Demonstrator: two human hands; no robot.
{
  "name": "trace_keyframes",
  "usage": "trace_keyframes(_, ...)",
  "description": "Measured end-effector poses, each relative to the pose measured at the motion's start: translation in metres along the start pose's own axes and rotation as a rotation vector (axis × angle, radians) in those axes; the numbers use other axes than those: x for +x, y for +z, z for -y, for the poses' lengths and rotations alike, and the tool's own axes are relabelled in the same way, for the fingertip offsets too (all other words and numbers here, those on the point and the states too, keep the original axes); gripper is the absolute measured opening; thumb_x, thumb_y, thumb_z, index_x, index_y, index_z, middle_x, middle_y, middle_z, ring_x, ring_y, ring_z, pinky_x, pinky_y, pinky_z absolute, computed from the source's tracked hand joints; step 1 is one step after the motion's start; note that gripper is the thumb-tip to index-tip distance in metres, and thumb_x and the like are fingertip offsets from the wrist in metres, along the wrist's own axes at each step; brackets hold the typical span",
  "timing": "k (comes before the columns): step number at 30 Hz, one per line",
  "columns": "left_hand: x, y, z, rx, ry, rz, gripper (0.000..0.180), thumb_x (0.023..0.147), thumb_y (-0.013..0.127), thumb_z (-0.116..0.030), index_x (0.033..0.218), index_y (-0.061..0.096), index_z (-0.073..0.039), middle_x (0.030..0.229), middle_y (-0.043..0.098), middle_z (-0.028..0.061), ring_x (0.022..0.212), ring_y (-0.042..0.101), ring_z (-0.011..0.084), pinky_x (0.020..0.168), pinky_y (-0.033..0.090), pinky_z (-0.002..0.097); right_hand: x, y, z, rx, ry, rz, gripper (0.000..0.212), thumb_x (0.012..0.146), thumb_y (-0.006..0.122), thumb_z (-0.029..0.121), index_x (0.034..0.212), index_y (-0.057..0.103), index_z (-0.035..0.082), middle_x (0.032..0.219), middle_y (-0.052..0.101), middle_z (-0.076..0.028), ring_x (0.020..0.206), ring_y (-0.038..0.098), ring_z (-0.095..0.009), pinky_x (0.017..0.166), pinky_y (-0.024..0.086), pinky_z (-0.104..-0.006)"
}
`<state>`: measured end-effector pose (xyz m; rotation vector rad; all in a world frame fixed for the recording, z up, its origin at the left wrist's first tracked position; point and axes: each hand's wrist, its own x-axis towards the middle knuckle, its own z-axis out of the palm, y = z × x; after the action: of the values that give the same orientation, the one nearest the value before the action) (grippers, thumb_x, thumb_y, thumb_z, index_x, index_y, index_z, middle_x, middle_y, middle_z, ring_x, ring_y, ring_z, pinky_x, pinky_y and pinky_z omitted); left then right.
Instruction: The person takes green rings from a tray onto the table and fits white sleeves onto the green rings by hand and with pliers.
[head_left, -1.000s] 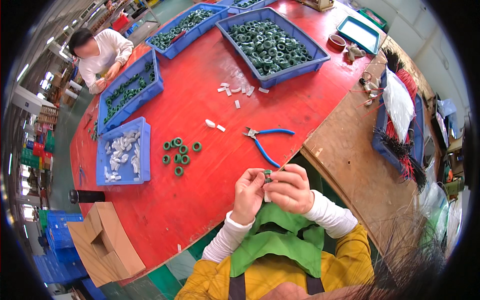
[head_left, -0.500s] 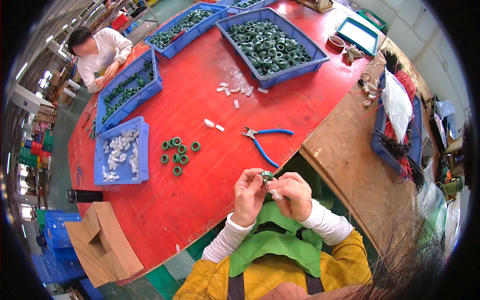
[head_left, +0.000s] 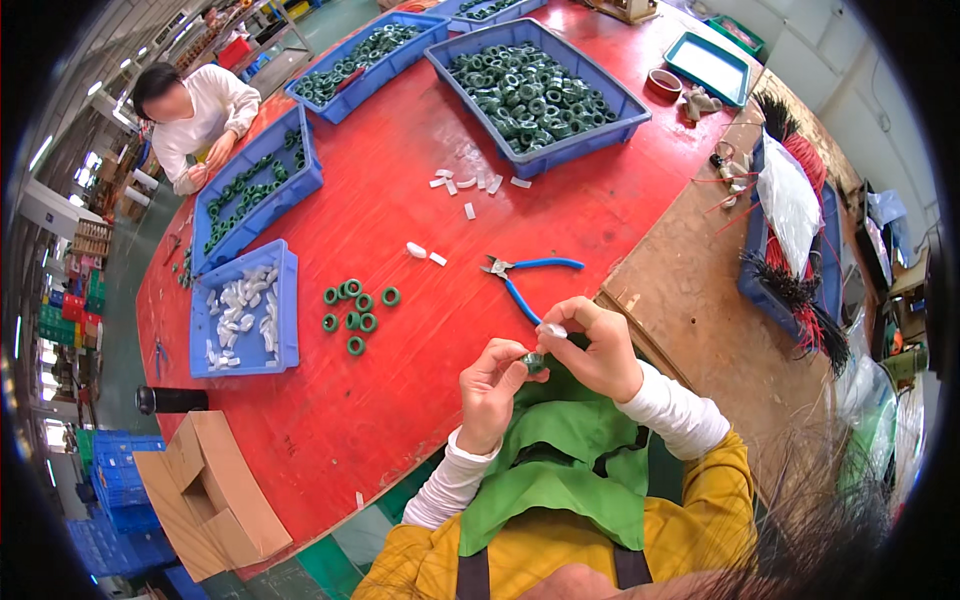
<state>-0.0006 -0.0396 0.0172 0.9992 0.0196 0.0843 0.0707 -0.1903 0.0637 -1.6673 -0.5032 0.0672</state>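
Close to my body, my left hand (head_left: 488, 395) is closed on a green ring (head_left: 534, 363) between thumb and fingertips. My right hand (head_left: 600, 352) pinches a small white piece (head_left: 552, 331) just above the ring; whether a strand joins the two is too small to tell. On the red table (head_left: 400, 410), beyond my hands, lie blue-handled cutting pliers (head_left: 520, 275) with jaws to the left. Several loose green rings (head_left: 352, 320) form a group at the left. Two white pieces (head_left: 416, 250) lie beyond them, and several more (head_left: 469, 211) are scattered farther back.
Blue trays of green rings (head_left: 540, 95) stand at the back and left. A blue tray (head_left: 293, 310) of white pieces, a black cylinder (head_left: 172, 400) and an open cardboard box (head_left: 215, 490) line the left edge. At right, a blue bin (head_left: 830, 255) holds wire bundles. A co-worker (head_left: 195, 115) sits far left.
My right hand has moved up and to the right, lifting the white piece above the ring. My left hand has lowered slightly, still gripping the ring.
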Motion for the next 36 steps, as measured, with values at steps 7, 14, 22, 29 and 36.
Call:
trace_keyframes(7,-0.001,-0.007,-0.002,-0.062,-0.052,0.122,0.014,0.092,0.057,-0.005,0.103,0.060,0.004,0.100,0.056,0.0080,0.090,0.061,0.0166,0.077,0.059,0.0344,0.004,-0.008,-0.009,-0.018,0.073,0.215,0.014,0.080,0.068,0.001,0.090,0.058,-0.002,0.080,0.063,-0.006,0.076,0.065,-0.012,0.067,0.053,-0.0262)
trace_keyframes(14,-0.003,-0.008,0.003,-0.141,-0.072,0.145,0.012,0.092,0.059,-0.006,0.102,0.062,0.000,0.104,0.051,0.0076,0.093,0.060,0.0173,0.078,0.060,0.0364,-0.005,-0.004,-0.025,0.306,0.240,0.236,0.014,0.084,0.065,0.010,0.092,0.061,0.000,0.085,0.062,-0.003,0.078,0.059,-0.009,0.067,0.051,-0.0257)
trace_keyframes(22,-0.002,-0.004,0.004,-0.212,-0.097,0.101,0.011,0.092,0.058,-0.006,0.102,0.062,-0.002,0.105,0.050,0.0073,0.097,0.059,0.0186,0.079,0.060,0.0380,-0.010,-0.004,-0.030,0.075,-0.129,0.250,0.023,0.089,0.061,0.011,0.108,0.060,-0.002,0.088,0.062,-0.003,0.078,0.059,-0.008,0.067,0.050,-0.0248)
trace_keyframes(29,-0.005,-0.004,0.008,-0.215,-0.094,0.128,0.011,0.092,0.058,-0.006,0.102,0.061,-0.002,0.105,0.051,0.0071,0.096,0.061,0.0192,0.079,0.059,0.0384,-0.016,-0.004,-0.028,0.375,0.242,0.225,0.019,0.090,0.059,0.007,0.107,0.059,-0.003,0.088,0.059,-0.002,0.079,0.058,-0.008,0.067,0.049,-0.0240)
trace_keyframes(36,-0.006,0.000,0.008,-0.239,-0.124,0.081,0.010,0.093,0.057,-0.006,0.101,0.059,-0.002,0.104,0.053,0.0075,0.097,0.062,0.0207,0.080,0.059,0.0394,-0.020,-0.004,-0.026,0.203,0.186,0.181,0.019,0.092,0.056,0.011,0.100,0.063,-0.004,0.079,0.065,-0.007,0.072,0.062,-0.011,0.065,0.050,-0.0265)
